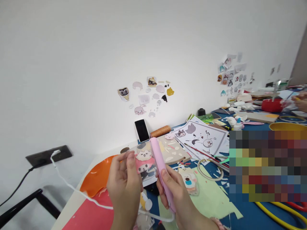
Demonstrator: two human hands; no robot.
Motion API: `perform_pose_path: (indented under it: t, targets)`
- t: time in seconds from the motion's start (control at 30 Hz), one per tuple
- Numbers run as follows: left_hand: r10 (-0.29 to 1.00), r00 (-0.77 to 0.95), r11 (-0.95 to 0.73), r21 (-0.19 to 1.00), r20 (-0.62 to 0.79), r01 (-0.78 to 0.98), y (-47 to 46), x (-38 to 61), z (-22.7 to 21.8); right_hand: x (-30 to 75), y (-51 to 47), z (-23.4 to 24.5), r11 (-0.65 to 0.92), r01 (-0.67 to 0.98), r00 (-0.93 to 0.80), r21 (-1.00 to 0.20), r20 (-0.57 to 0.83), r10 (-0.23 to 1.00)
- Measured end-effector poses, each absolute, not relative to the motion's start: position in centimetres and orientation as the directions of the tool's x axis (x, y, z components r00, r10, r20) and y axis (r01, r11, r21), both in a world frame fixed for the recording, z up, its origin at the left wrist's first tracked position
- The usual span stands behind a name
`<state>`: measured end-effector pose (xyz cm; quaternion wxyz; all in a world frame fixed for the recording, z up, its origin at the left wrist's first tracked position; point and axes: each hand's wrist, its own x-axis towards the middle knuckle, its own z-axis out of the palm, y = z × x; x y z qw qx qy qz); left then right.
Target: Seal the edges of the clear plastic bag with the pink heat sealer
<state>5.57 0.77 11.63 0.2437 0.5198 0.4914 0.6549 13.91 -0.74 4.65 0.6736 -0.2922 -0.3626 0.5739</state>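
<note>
My left hand (127,179) pinches a clear plastic pouch with a pink and white cartoon cutout (144,160) in it. In my right hand (176,188) is a slim pink mini hair straightener (159,166), held upright and tilted, with its white cord (165,218) leaving the bottom end. The straightener lies along the pouch's right edge; whether its plates are closed on the film I cannot tell. Just right of my right hand, another clear-wrapped cartoon cutout (188,180) rests on a pale green sheet (203,195).
An orange dish (96,175) and a red sheet (88,212) lie at the left. The cord runs to a wall socket (49,156). Behind my hands are a phone (142,130), a thread spool (160,131), a board (172,150), printed sheets (203,137) and a tape roll (210,169). A person's hand (301,101) shows far right.
</note>
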Motion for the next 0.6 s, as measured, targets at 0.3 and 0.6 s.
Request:
perform_pose_path:
  t: [0.3, 0.6]
  targets:
    - [0.918, -0.173, -0.318, 0.922, 0.358, 0.223, 2.0, 4.7, 11.6, 13.8, -0.2, 4.5, 0.089, -0.563, 0.09, -0.822, 0.046, 0.995]
    - [0.991, -0.008, -0.135, 0.991, 0.135, 0.018, 3.6, 3.4, 12.3, 13.7, 0.2, 4.2, -0.057, -0.659, -0.006, -0.75, -0.07, 0.998]
